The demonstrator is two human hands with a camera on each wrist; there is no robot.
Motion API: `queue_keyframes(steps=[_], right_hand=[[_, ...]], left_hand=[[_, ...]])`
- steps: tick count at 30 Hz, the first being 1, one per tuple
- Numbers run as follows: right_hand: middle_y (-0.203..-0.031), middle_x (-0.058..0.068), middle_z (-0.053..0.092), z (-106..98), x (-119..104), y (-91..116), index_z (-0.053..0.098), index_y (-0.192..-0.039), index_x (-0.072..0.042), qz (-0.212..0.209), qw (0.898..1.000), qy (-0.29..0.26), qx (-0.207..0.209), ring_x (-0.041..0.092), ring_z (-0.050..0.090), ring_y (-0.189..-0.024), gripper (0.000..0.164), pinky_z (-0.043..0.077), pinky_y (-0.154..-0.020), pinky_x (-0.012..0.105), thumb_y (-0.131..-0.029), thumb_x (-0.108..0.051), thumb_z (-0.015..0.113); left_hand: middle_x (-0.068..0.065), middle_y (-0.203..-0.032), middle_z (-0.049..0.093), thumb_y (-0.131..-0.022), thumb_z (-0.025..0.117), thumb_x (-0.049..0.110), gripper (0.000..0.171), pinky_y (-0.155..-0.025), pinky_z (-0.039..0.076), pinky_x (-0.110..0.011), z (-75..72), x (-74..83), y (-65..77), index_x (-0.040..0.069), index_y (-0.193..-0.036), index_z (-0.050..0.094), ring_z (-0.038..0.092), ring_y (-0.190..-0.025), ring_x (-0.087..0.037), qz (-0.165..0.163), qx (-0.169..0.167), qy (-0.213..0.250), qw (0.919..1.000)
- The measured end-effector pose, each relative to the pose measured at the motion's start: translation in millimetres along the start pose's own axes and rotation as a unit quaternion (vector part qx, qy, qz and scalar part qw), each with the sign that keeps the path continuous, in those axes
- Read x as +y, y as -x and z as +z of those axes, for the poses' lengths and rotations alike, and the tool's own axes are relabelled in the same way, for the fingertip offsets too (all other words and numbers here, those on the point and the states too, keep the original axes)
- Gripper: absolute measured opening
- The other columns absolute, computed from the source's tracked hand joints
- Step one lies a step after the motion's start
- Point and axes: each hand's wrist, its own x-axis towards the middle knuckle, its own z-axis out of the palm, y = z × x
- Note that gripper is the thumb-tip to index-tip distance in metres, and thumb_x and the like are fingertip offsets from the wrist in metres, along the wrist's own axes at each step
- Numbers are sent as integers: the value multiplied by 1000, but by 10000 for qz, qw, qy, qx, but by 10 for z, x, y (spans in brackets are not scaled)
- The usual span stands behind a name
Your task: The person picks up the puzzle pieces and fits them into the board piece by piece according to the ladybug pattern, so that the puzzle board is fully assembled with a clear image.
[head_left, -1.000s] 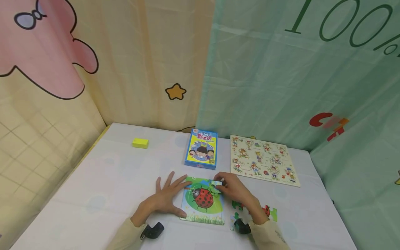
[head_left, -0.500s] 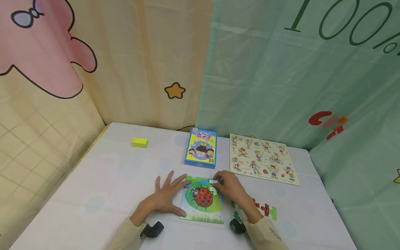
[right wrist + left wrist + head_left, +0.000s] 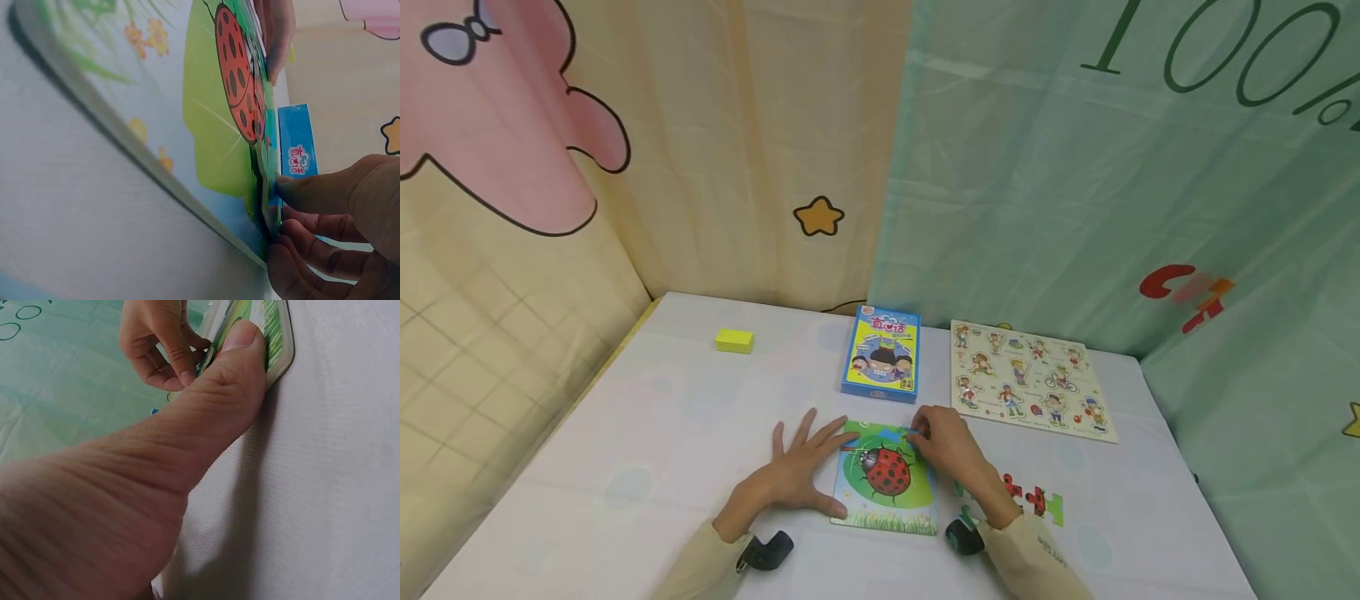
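Observation:
A ladybug jigsaw puzzle board (image 3: 891, 522) with a grassy border lies flat on the white table. My left hand (image 3: 797, 477) rests at its left side with the fingers spread and straight, fingertips at the upper left edge. The left thumb (image 3: 240, 353) lies over the board's near corner in the left wrist view. At the upper right corner, my right hand (image 3: 951, 440) pinches a puzzle piece (image 3: 269, 194) between thumb and fingers. In the right wrist view that piece sits slightly raised at the board's corner, a dark gap under it.
Loose red and green puzzle pieces (image 3: 1036, 501) lie right of the board, some hidden behind the right wrist. Behind stands a blue and yellow card box (image 3: 880, 357). A cream board with cartoon figures (image 3: 1033, 379) lies at the back right, a yellow block (image 3: 734, 341) at the back left.
The piece in my right hand has tipped lower over the corner, its pale face now mostly out of sight. My right wrist has shifted a little left. My left hand stays put.

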Motion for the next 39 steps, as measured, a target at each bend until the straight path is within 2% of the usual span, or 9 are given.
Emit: queue_keyframes(steps=[3, 10, 18, 24, 30, 39], right_hand=[[-73, -2, 56, 3, -1, 4, 68, -87, -9, 5, 10000, -24, -81, 13, 50, -66, 11, 42, -58, 25, -88, -15, 77], [-91, 3, 65, 10, 13, -3, 73, -96, -9, -294, 9995, -73, -95, 12, 57, -78, 8, 52, -70, 30, -88, -10, 76], [-92, 3, 67, 13, 32, 15, 75, -98, -10, -601, 9980, -159, -59, 10, 58, -77, 9, 50, -67, 25, -89, -9, 75], [-103, 4, 68, -33, 82, 69, 76, -108, -7, -894, 9954, -159, -308, 14, 60, -88, 24, 52, -75, 30, -86, -15, 79], [-109, 5, 67, -47, 71, 137, 74, -114, -5, -828, 9955, -120, -436, 19, 60, -98, 33, 53, -85, 39, -85, -17, 81], [-110, 4, 66, -35, 28, 182, 74, -114, -6, -751, 9960, 418, -226, 18, 58, -100, 35, 54, -85, 40, -85, -23, 81]], left_hand=[[-2, -168, 20, -64, 88, 58, 105, -108, -12, -79, 7, -5, -3, 30, -153, 39, -6, -153, -47, -24, -23, -33, 10000], [-2, -168, 20, -64, 88, 58, 105, -108, -12, -79, -7, 6, 5, 30, -153, 40, -6, -153, -47, -38, -15, -48, 10000], [-1, -168, 20, -64, 88, 59, 104, -109, -12, -79, -5, 3, 4, 32, -153, 40, -6, -153, -47, -102, -42, -77, 9999], [-1, -168, 20, -64, 87, 59, 105, -109, -12, -79, -10, 8, -4, 30, -153, 40, -6, -153, -47, -75, -44, -82, 9999], [-2, -168, 20, -65, 87, 58, 104, -109, -12, -78, -17, 14, 3, 30, -153, 40, -6, -153, -47, -83, -45, -93, 9999], [-2, -168, 20, -66, 87, 57, 103, -108, -12, -79, -12, 15, -3, 29, -153, 40, -6, -153, -47, -38, 3, -88, 10000]])
